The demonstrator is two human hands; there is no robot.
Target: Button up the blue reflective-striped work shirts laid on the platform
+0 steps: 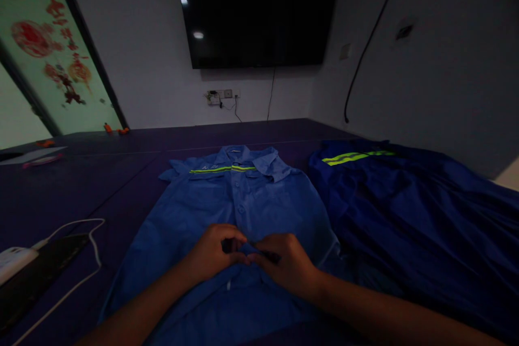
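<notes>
Head view. Light blue shirt (182, 221) laid out beneath both hands, its front panel running away from them. Left hand (214, 251) closed in a pinch, thumb and fingertips on a small fold of the shirt's front at the middle. Right hand (286, 260) just beside it, also pinching; its thumb meets the same bit of cloth, fingertips of the two hands nearly touching. Whether a button sits in the pinch: cannot tell, fingers cover it.

Shirt relative to hands: fabric spreads to either side, under the forearms, and on toward the wearer. Just beyond the fingertips, a button (241, 209) on the placket. Farther out, yellow-green stripe (223, 169) across the chest, then collar (234, 151) at the far end, well apart from the hands.

Right of the right hand: dark blue garment (413, 205), rumpled, yellow-green stripe at its far end. Left of the left hand, well apart: white device (16, 260) on a black flat object (60, 260), white cable (98, 259) looping beside. All on a purple table (133, 165). Far ahead of both hands, dark screen (263, 16) on the wall.
</notes>
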